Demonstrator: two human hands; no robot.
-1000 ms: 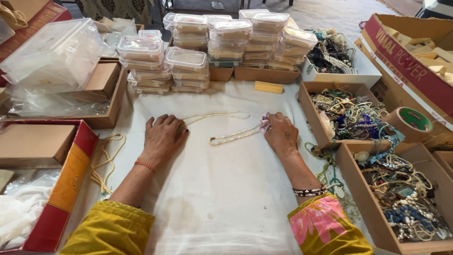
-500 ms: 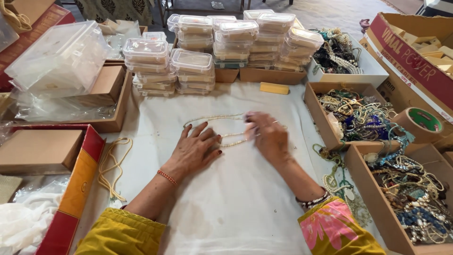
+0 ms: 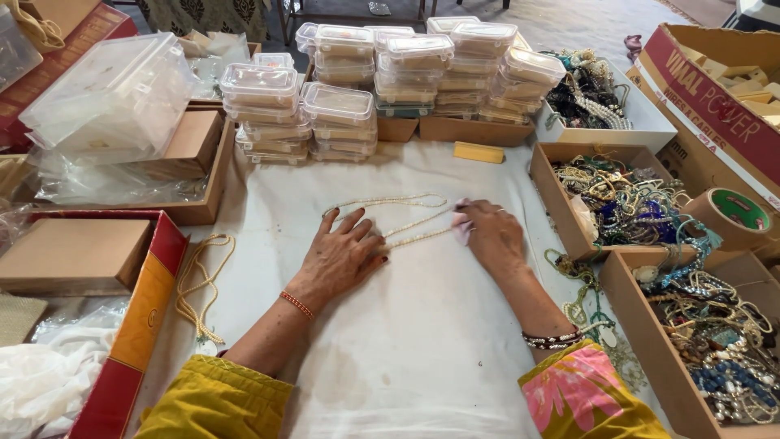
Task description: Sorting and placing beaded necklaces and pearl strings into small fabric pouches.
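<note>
Since half a second ago we are seeing both hands slid a little toward the near edge of the white cloth (image 3: 406, 358), and the pearl necklace (image 3: 390, 201) is now lying more stretched out between them. The left hand (image 3: 345, 256) is resting flat and open, fingers spread, pressing on the strand's left part. The right hand (image 3: 491, 236) is lying palm down with its fingers curled over the strand's right end; we cannot tell whether it is pinching it. The necklace is sitting at the middle of the cloth, looped toward the far edge. Stacks of clear plastic boxes (image 3: 341, 122) are standing along the far edge, a yellow block (image 3: 478, 152) just beside them. Cardboard boxes of tangled jewellery (image 3: 626, 195) are lining the right edge, a tape roll (image 3: 727, 218) near them. A yellow bead string (image 3: 199, 284) is lying by the left edge.
</note>
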